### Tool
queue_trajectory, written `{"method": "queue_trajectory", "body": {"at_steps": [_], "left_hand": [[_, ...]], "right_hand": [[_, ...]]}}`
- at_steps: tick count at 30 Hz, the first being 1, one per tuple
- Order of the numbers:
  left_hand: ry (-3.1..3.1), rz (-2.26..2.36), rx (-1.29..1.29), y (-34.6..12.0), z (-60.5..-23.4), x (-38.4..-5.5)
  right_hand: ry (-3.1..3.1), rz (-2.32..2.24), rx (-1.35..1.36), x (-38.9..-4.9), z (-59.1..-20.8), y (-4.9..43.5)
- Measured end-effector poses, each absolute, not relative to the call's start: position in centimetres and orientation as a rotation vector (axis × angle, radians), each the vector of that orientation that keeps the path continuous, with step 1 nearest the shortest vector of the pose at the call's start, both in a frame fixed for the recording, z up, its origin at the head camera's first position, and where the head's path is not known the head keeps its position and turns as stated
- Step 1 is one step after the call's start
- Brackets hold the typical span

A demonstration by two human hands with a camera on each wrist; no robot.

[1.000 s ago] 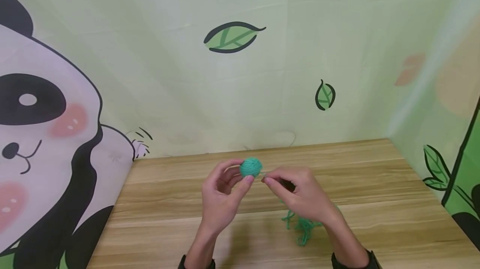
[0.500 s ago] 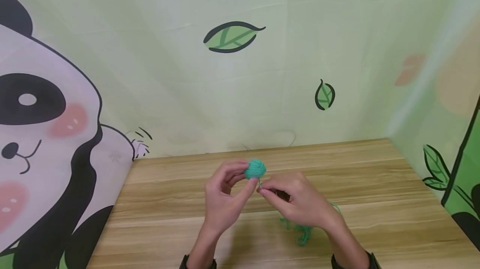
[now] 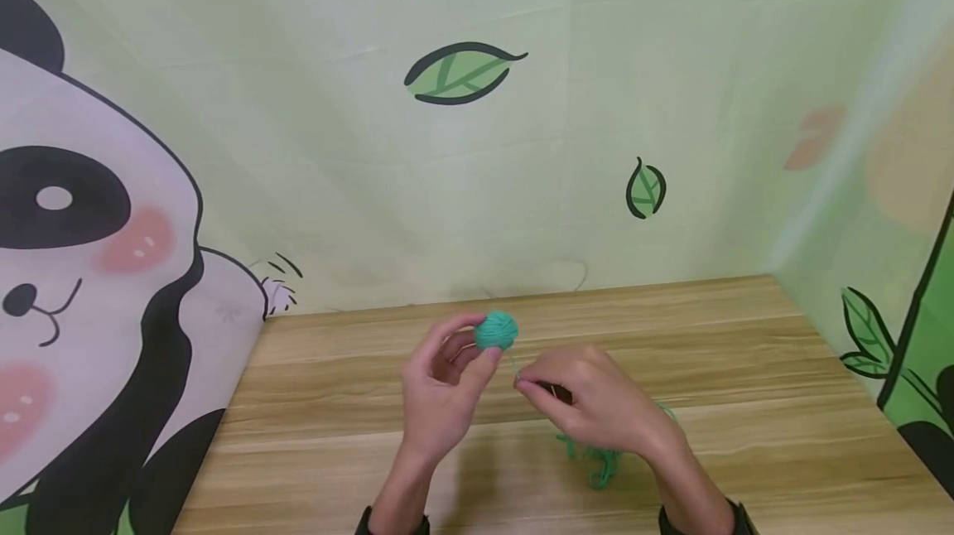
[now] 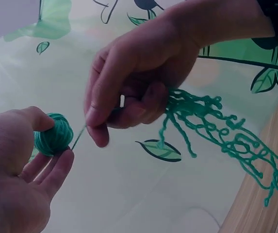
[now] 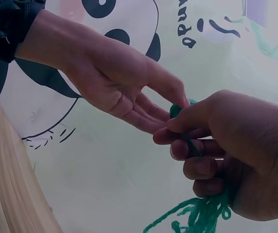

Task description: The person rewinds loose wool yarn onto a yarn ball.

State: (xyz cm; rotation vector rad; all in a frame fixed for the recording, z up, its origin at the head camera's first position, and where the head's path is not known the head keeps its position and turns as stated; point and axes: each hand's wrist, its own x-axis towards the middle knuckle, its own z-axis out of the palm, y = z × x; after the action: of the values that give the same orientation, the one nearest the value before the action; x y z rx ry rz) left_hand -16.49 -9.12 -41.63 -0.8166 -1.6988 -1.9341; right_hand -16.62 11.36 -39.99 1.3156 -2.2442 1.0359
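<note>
Between the thumb and fingers of my left hand (image 3: 443, 398) is a small ball of teal yarn (image 3: 497, 330), held above the table. Just to its right, my right hand (image 3: 604, 402) pinches the strand (image 4: 79, 138) that runs taut from the ball, between thumb and index finger. Its other fingers curl around a loose bunch of yarn (image 4: 197, 109). In the left wrist view that bunch trails from the palm in kinked, tangled loops toward the table. The right wrist view shows the ball mostly hidden behind the fingers.
Tangled yarn (image 3: 602, 465) hangs or lies below the right hand; the hand covers part of it. The wood-grain table (image 3: 335, 402) ends at a printed backdrop (image 3: 335, 146) with a panda and leaves. Dark sleeve cuffs show at both wrists.
The ball shifts slightly right and turns, then comes back left, its wrapped strands lying at a different angle. The right hand dips a little, and the strand now slants down to it.
</note>
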Motion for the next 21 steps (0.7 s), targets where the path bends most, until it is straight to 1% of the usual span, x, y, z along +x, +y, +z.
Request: {"method": "queue_trajectory", "body": {"at_steps": [4, 8, 15, 21], "left_hand": [[-1.758, -1.734, -0.871, -8.6, -40.7, -16.2], [-1.813, -1.631, -0.904, -8.3, -40.0, -15.9], [-1.866, -1.600, -0.968, -8.2, -39.8, -15.7], [-1.900, -1.669, -1.077, -8.4, -40.0, -15.7]], "right_hand": [[-2.195, 1.103, 1.342, -16.2, -39.7, 11.3], [-2.109, 1.205, 1.346, -15.9, -39.4, 11.3], [-1.948, 1.399, 1.326, -15.8, -38.6, 11.5], [-1.832, 1.476, 1.242, -16.1, -38.4, 11.7]]}}
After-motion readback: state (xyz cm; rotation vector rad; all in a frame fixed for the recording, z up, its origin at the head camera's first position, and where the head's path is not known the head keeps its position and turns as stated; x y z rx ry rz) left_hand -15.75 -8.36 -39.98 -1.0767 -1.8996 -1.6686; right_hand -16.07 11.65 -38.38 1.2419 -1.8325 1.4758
